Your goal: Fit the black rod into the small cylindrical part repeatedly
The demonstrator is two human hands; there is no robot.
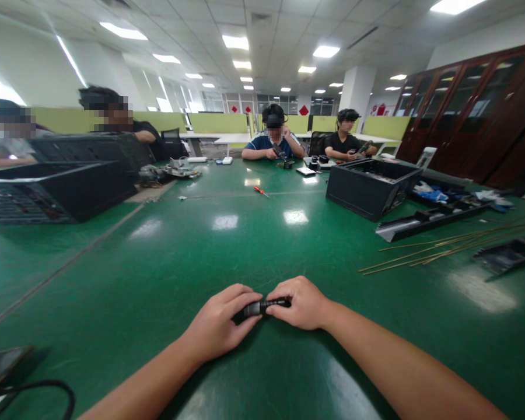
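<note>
Just above the green tabletop, near the bottom centre, I hold a small black cylindrical piece (254, 309) lying level between both hands. Its wider, greyish section sits between the thumb and fingers of my left hand (221, 321). Toward the right it narrows to a ringed dark end, pinched by the thumb and fingers of my right hand (300, 303). My fingers cover parts of it, and its exact kind cannot be made out.
An orange-handled screwdriver (261, 191) lies ahead. Black computer cases stand left (91, 189) and right (367, 189). Thin brass-coloured rods (437, 248) and a metal rail (420, 221) lie right. A black cable (48, 383) curls at lower left. Several people sit around the table.
</note>
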